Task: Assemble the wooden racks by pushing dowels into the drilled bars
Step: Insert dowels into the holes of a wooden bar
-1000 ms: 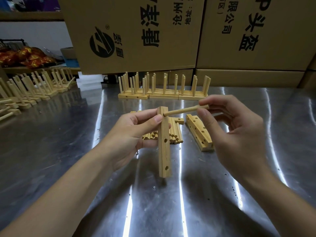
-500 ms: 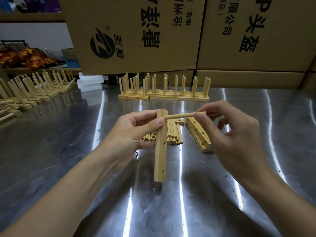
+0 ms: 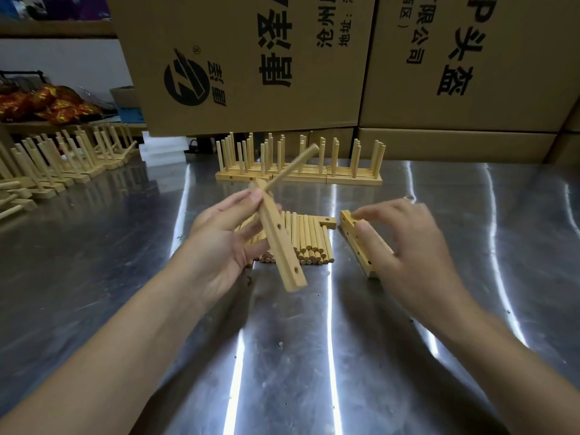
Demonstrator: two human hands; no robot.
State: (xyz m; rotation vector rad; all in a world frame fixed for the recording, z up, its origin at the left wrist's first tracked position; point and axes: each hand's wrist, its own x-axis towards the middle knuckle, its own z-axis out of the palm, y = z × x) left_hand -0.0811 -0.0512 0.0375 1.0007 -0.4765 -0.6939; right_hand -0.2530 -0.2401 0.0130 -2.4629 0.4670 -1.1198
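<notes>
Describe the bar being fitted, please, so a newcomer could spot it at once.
Above the steel table, in front of the pile of loose dowels, the left hand holds a drilled bar tilted. Unlike the bars under the right hand, it has one dowel sticking from its upper end.

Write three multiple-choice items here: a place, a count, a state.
1. Where does the loose dowel pile lie?
A. On the metal table, left of the spare bars
B. On a cardboard box
C. On the floor
2. How many dowels stand in the bar that the left hand holds?
A. None
B. One
C. Four
3. What state is the right hand in?
A. Gripping a dowel
B. Fisted, empty
C. Open, fingers spread over the spare bars
Answers: 1 A, it rests on the steel beside them; 2 B, a single dowel juts from its end; 3 C, straight fingers hold nothing.
</notes>
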